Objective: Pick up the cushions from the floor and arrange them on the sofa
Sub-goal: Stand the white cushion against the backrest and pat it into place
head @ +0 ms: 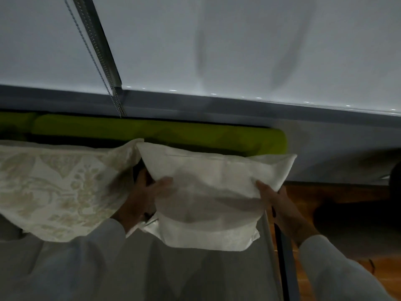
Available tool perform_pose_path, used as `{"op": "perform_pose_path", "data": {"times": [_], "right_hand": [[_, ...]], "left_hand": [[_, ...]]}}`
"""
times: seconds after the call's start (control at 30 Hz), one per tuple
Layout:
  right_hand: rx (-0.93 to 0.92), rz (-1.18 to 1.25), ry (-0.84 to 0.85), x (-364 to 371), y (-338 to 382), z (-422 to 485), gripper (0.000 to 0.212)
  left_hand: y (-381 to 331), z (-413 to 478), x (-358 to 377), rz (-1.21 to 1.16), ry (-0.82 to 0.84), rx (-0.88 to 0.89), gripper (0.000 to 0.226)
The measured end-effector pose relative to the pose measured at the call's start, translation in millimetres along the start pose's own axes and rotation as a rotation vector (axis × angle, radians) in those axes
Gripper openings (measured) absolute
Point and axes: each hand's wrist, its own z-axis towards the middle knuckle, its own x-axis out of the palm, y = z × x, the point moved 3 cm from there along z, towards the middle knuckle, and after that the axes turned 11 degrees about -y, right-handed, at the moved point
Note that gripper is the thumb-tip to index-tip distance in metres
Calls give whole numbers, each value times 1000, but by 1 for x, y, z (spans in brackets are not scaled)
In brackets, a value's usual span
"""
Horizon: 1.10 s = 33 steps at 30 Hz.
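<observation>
Two cream cushions side by side against the lime-green sofa backrest [165,132], corners touching near the middle of the view. Plain cream cushion [208,192] on the right, held upright and slightly tilted, lower edge over the grey sofa seat [152,268]. Left hand [145,198] closed on its left edge, thumb across the front face, fingers tucked behind. Right hand [275,200] closed on its right edge near the lower corner, thumb on the front. Both grips firm on the plain cushion. Patterned cream cushion [58,187] on the left, leaning on the backrest, its leafy print facing up, resting on the seat just beside the left wrist. White sleeves at both forearms. Pale roller blind [238,44] behind the sofa, bead chain [95,61] hanging down toward the backrest. Wooden floor [338,216] at right, beyond the sofa's end.
</observation>
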Motion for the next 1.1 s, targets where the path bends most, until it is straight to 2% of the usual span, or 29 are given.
{"op": "perform_pose_path", "data": {"times": [0.07,0.1,0.2,0.23,0.33,0.37,0.43,0.5,0.57,0.63,0.73,0.8,0.83,0.9,0.97,1.0,1.07,1.1], "right_hand": [[-42,23,-23,-1,24,9,55],[-69,37,-55,-4,37,16,49],[-107,78,-111,-15,64,36,60],[-112,49,-135,-19,69,40,57],[-166,-139,-177,-23,75,43,14],[-194,-182,-195,-25,78,43,8],[-244,-215,-247,-31,83,47,10],[-268,-213,-324,-36,92,49,9],[-283,-213,-368,-36,94,51,7],[-282,-267,-414,-31,89,52,4],[-272,-419,-502,-27,74,48,20],[-297,-490,-564,-21,70,35,29],[-353,-532,-587,-14,69,25,34],[-600,-692,-570,8,60,-1,46],[-868,-856,-428,39,39,-32,57],[-944,-930,-312,53,23,-45,63],[-1003,-1046,-110,72,-8,-57,79],[-1006,-1098,-61,76,-19,-56,87]], "left_hand": [[-23,20,-7,36,-2,51,70],[-35,31,-8,41,-20,51,62],[-63,51,-14,125,-9,103,59],[-70,52,-17,220,7,159,54],[-85,51,-26,598,61,342,30],[-91,52,-30,682,31,389,28],[-101,56,-38,724,-88,462,27],[-106,58,-43,606,-174,432,21],[-106,58,-41,582,-195,405,15],[-104,61,-36,692,-171,400,6],[-98,59,-28,828,-130,361,14],[-99,50,-23,835,-149,411,22],[-101,43,-18,826,-151,463,30],[-105,27,-4,841,-100,629,47],[-102,7,18,863,27,833,62],[-91,-4,32,883,109,915,65],[-57,-26,61,1016,247,1075,71],[-37,-32,72,1127,302,1128,75]]}}
